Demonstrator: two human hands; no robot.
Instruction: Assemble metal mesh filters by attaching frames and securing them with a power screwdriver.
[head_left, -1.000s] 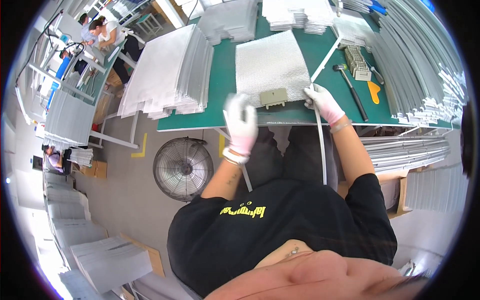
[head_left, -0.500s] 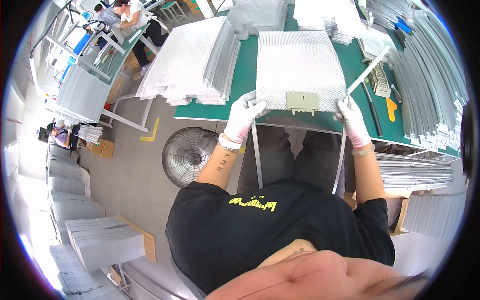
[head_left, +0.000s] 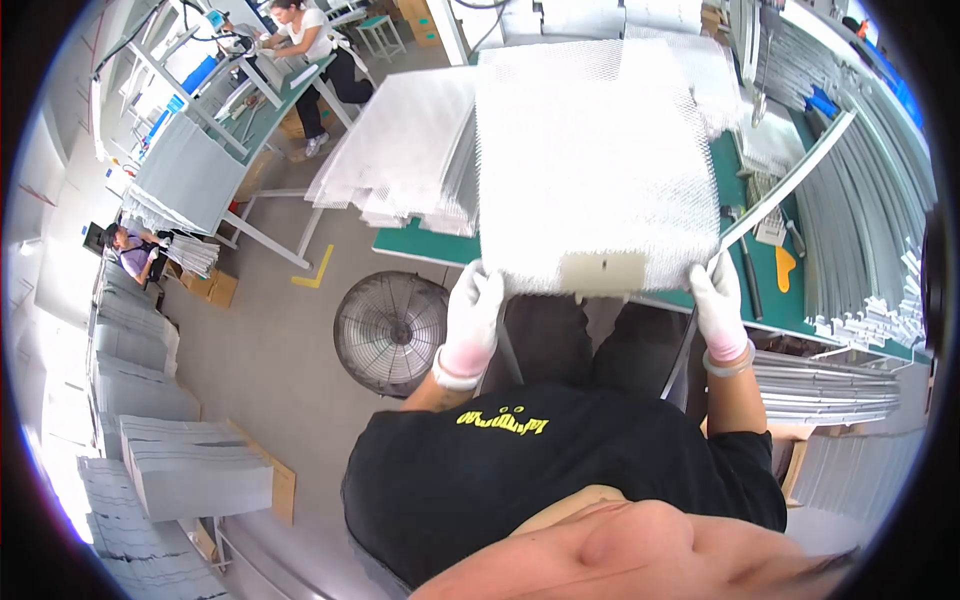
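Note:
A white mesh panel (head_left: 598, 160) is raised over the green workbench, tilted, its near edge toward me. On that edge sits a beige rectangular plate (head_left: 602, 272). My left hand (head_left: 474, 318), in a white glove, is closed on the panel's near left corner. At the near right corner my gloved right hand (head_left: 718, 305) is closed on the panel. A long pale strip (head_left: 790, 185) runs from beside the right hand up to the right. Slim strips (head_left: 678, 360) also hang below the panel near both hands; whether these strips join is hidden.
Stacked mesh sheets (head_left: 400, 140) stand left on the green workbench (head_left: 425, 242). To the right lie a hammer (head_left: 752, 275), an orange tool (head_left: 785, 268) and many grey strips (head_left: 850, 220). A floor fan (head_left: 392, 333) is at left; two co-workers (head_left: 305, 40) (head_left: 135, 255) are beyond.
The panel has been lifted and now looks larger, covering more of the bench. Both hands sit lower in the picture, still at its near corners. The view has shifted slightly.

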